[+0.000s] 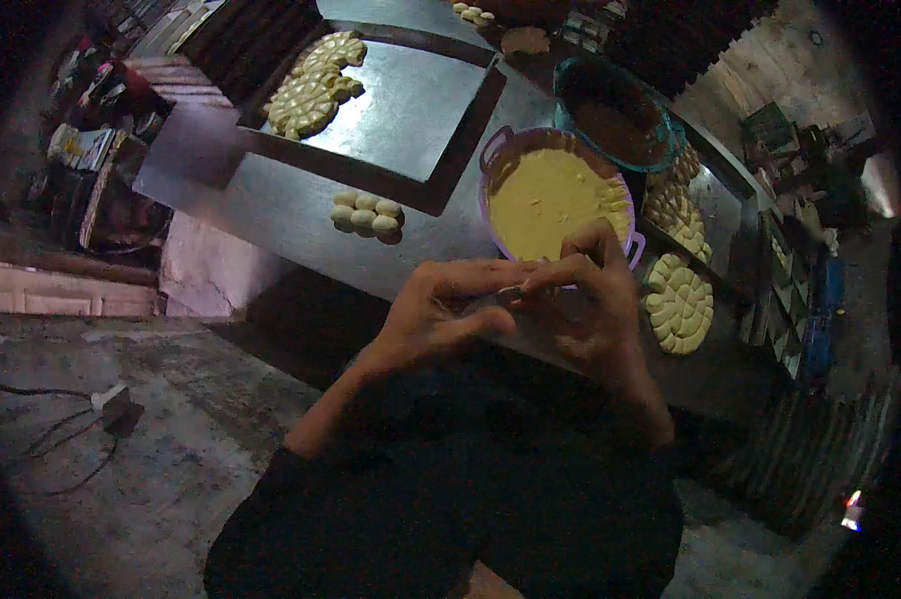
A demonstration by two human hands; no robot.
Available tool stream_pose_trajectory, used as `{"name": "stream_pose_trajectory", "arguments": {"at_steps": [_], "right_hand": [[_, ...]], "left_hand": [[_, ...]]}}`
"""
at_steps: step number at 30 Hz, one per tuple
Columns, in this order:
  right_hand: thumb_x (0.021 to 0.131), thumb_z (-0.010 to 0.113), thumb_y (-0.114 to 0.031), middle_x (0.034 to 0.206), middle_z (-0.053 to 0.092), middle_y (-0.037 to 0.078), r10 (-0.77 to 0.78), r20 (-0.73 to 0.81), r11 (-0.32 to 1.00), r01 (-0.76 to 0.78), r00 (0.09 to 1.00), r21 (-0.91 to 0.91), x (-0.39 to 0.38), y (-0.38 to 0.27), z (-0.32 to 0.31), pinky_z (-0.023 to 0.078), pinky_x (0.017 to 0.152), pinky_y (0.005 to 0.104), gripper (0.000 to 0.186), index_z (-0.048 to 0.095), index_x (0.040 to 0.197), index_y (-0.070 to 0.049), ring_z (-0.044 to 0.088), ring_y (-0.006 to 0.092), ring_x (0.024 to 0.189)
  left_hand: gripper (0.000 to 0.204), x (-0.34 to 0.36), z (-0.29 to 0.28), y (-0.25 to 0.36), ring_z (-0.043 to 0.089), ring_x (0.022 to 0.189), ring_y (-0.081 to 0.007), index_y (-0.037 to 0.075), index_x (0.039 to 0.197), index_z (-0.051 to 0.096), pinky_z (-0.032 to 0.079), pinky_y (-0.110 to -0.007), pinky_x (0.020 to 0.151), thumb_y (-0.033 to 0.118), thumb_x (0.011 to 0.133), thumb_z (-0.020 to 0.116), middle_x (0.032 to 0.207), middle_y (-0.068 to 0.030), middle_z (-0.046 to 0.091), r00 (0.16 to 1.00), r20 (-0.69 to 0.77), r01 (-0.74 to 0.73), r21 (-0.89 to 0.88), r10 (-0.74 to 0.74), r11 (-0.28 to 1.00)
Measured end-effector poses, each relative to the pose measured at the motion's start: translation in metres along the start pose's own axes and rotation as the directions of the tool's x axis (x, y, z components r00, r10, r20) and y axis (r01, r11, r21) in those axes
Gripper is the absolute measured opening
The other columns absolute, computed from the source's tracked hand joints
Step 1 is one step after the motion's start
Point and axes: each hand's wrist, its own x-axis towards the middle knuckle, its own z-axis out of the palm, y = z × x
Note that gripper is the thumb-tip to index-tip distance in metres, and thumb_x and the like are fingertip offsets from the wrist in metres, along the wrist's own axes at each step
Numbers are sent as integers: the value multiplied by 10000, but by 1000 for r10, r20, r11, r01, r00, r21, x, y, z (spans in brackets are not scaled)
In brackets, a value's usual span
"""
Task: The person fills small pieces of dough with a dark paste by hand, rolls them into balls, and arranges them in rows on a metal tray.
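Both hands meet in front of my body at the table's near edge. My left hand (445,304) points right, its fingers and thumb curled toward a small greyish thing (510,292) at the fingertips. My right hand (595,304) is bent over the same spot, thumb and fingers closed there. What the small thing is, I cannot make out. Just beyond the hands stands a purple two-handled basin (485,195) holding a soft yellow mass (550,195), like dough or batter. Right of my right hand lies a round, flower-shaped piece of dough (680,304).
Small dough balls (366,214) sit clustered on the metal table (271,205). Behind them, a dark-rimmed tray (400,110) carries shaped dough (315,85). A teal basin (610,110) stands behind the purple one. More dough (678,215) fills another tray at right. Cables (71,424) cross the floor.
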Motion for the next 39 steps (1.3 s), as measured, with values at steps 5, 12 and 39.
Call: {"name": "stream_pose_trajectory", "arguments": {"at_steps": [5, 12, 39], "right_hand": [[682, 822, -14, 989, 653, 67, -108, 67, 949, 83, 992, 304, -6, 3, 9, 476, 771, 336, 516, 632, 1150, -121, 587, 221, 871], [648, 837, -24, 1022, 697, 53, -26, 170, 998, 15, 985, 63, 11, 2, 41, 492, 806, 358, 621, 608, 1220, -106, 607, 244, 867], [895, 666, -130, 1063, 554, 145, 777, -9, 623, -771, 629, -135, 71, 129, 298, 505, 809, 363, 294, 660, 1178, -52, 618, 283, 947]], "left_hand": [[322, -16, -1, -5, 647, 993, -147, -33, 1151, 680, 503, -283, 896, 218, 952, 651, 1093, -93, 706, 964, -66, 253, -69, -258, 965], [389, -15, -35, -13, 637, 966, -123, -24, 1178, 660, 516, -269, 858, 296, 957, 647, 1029, -73, 701, 883, -55, 415, -373, -466, 830], [205, 35, -322, -124, 637, 838, -121, 31, 1099, 674, 517, -268, 718, 171, 976, 588, 963, -46, 683, 644, -553, 614, -38, -529, 788]]}}
